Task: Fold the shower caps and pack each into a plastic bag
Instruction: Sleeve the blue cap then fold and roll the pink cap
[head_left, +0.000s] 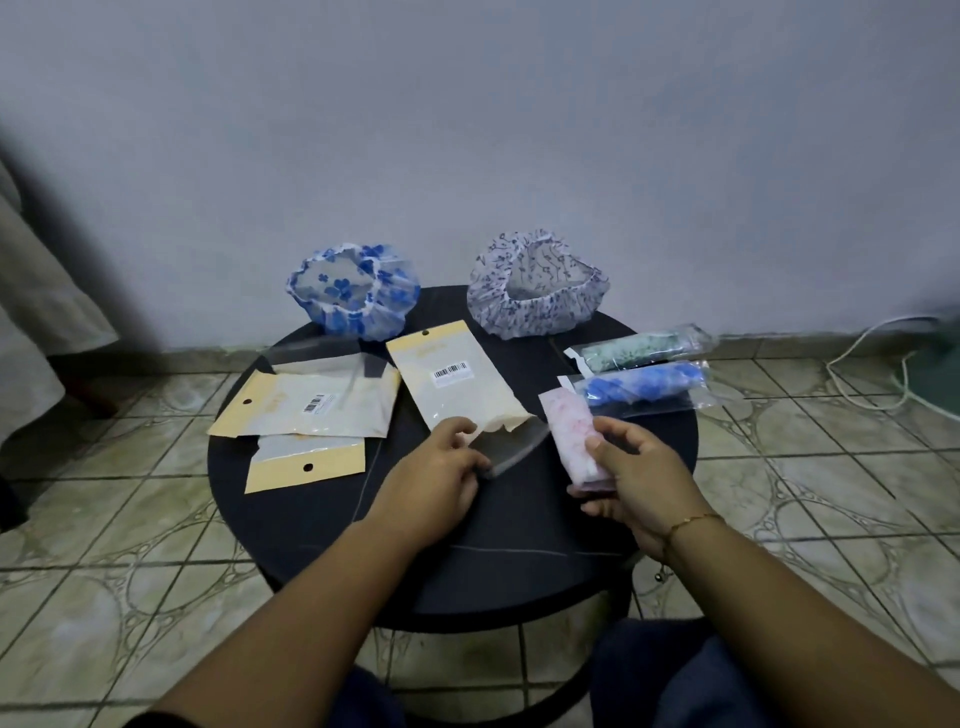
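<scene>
My right hand (636, 470) grips a folded pink shower cap (571, 431), rolled into a narrow strip, above the round black table (519, 587). My left hand (441, 475) pinches the clear open end of a plastic bag (454, 382) that has a cream backing and a barcode label. The bag's mouth lies just left of the pink cap. Two unfolded caps stand at the table's far edge: a blue-flowered cap (353, 291) on the left and a white cap with small purple print (535, 286) on the right.
Two packed bags lie at the right: a green cap bag (641, 347) and a blue cap bag (644, 387). Two more empty cream bags (311, 415) lie at the left. A white cable (862, 364) runs over the tiled floor at the right.
</scene>
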